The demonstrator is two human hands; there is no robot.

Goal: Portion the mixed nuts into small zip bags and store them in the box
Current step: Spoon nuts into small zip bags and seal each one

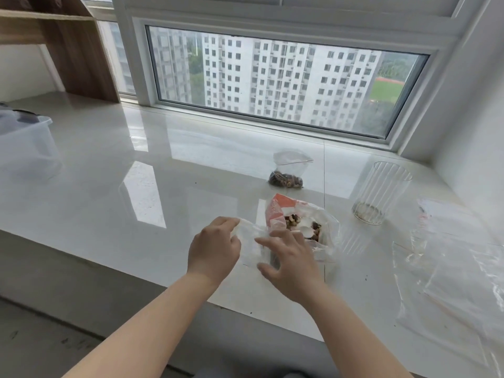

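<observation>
Near the counter's [109, 165] front edge, the left hand [214, 248] is pinching a small zip bag [249, 241]; right hand [290, 264] fingers are spreading beside the nut bag [297, 222]. A filled bag [289, 170] and glass [381, 192] are standing behind, the box [26, 143] far left.

box [26, 143] cut by left edge, fingertips hidden

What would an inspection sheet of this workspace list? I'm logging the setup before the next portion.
Surface: glossy white stone sill, a few dark specks.
Job's things: small clear zip bag at both hands; big clear nut bag with orange label, open; filled small zip bag behind; translucent plastic box, far left.
Clutter: ribbed clear glass; loose clear plastic bags.
Grips: left hand pinches the small bag; right hand spread on it.
Cables: nothing seen.
Surroundings: window, wooden shelf.
</observation>
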